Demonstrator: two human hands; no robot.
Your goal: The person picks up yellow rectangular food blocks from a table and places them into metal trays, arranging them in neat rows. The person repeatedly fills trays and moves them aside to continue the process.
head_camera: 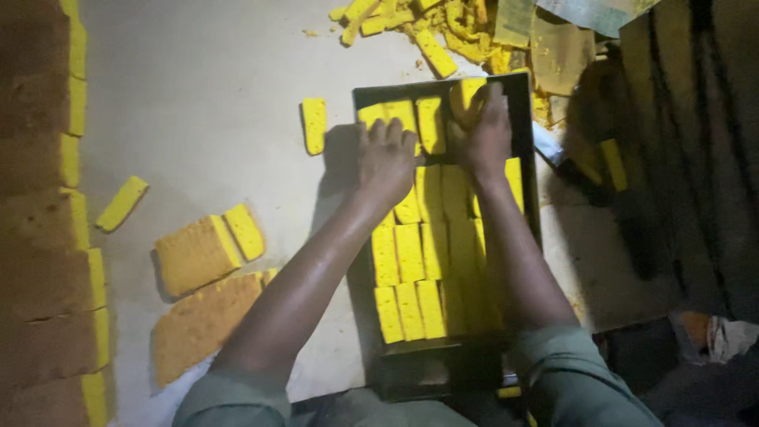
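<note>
Seen from the head camera, both bare hands work over a dark rectangular tray [522, 103] that stands on a pale tabletop [205, 87], its long axis running away from the person. The tray holds rows of yellow cake slices [409, 251] packed side by side, each slice lying lengthwise along the tray. The right hand [484, 134] is at the far end of the tray, its fingers [492, 96] curled around one yellow slice [465, 93] that it presses into the top right corner; the slice lies just beyond and under the fingertips, so this hand is the nearer to that gap. The left hand [385, 158] rests flat with its fingers [387, 130] spread and slightly bent on the slices of the far left row, gripping nothing, only pressing down or steadying them. A single loose slice [314, 125] lies on the tabletop just left of the tray, close to the left hand and parallel to the tray's long side. Further left are larger cut blocks of cake [198, 253] with brown crust tops, another stray slice [122, 203], and a long uncut slab [47, 213] along the left edge. Beyond the tray lies a heap of yellow offcuts [431, 32]. The right side of the scene is too dark to read.
</note>
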